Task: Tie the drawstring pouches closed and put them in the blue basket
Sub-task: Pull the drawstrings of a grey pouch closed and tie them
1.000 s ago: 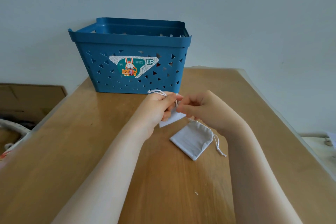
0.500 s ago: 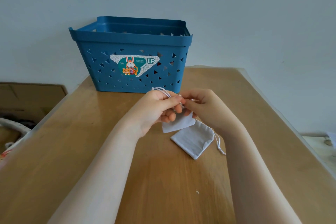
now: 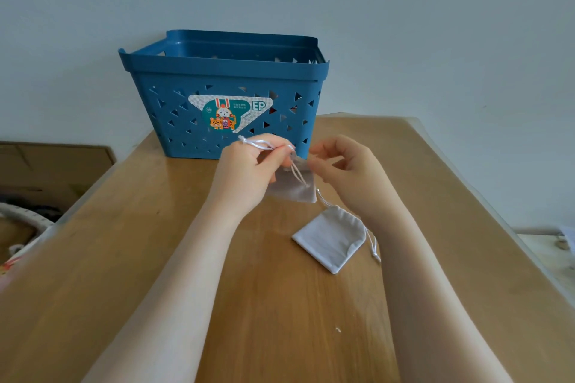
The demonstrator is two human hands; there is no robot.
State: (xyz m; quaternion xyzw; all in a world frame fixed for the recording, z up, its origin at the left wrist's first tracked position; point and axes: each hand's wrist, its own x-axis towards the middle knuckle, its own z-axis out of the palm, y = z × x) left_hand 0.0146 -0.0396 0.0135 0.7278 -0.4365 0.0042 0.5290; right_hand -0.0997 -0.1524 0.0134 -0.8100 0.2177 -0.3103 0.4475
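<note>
The left hand [image 3: 249,171] pinches the white cord [image 3: 259,144] of a small grey fabric drawstring pouch [image 3: 294,191], held above the wooden table [image 3: 124,258] just in front of the blue perforated plastic basket [image 3: 224,71]. The right hand [image 3: 345,174] curls its fingers at the pouch's mouth, though whether they actually grip it is hard to make out. A second white fabric pouch [image 3: 329,241] lies flat on the table below the right wrist, its mouth partly hidden by the forearm.

Soft daylight, faint shadows, wide-angle edge warp
</note>
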